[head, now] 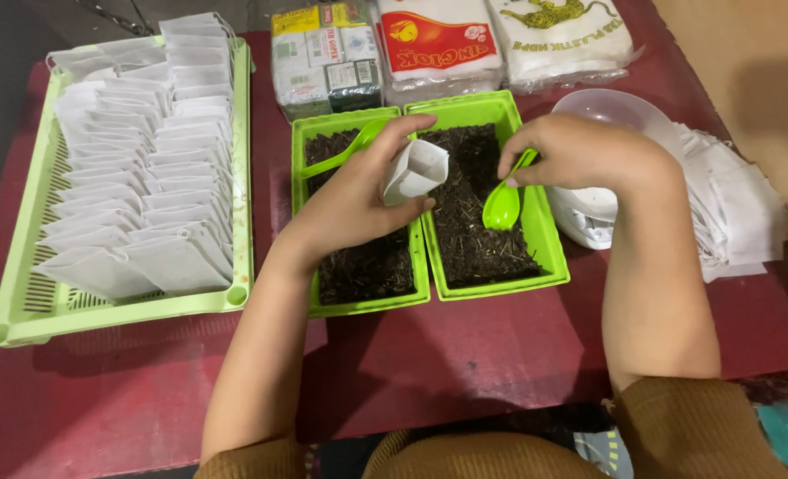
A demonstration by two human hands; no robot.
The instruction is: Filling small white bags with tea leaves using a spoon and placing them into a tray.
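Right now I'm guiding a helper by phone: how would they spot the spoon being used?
Find the two small green trays of dark loose leaves on the red table. Over the right tray, the right hand holds a bright green plastic spoon, bowl down. A second green spoon lies unheld in the left tray.

A: Taking the two green tubs (pixel 545 266) of dark loose leaf as the centre, where is there open room?

B: In front of them, bare red table (pixel 465 355), crossed only by the person's two forearms. Between them and the slotted green tray (pixel 21 302) of white pouches to their left runs a narrow red strip.

A: What blocks the way?

B: Behind them, sealed packets (pixel 438 44) stand touching. To their right, a white bowl (pixel 598 111) and a heap of flat white bags (pixel 740 213). Above them hover a left hand (pixel 358 191) with a pouch (pixel 414 170) and a right hand (pixel 580 151) with a green spoon (pixel 502 206).
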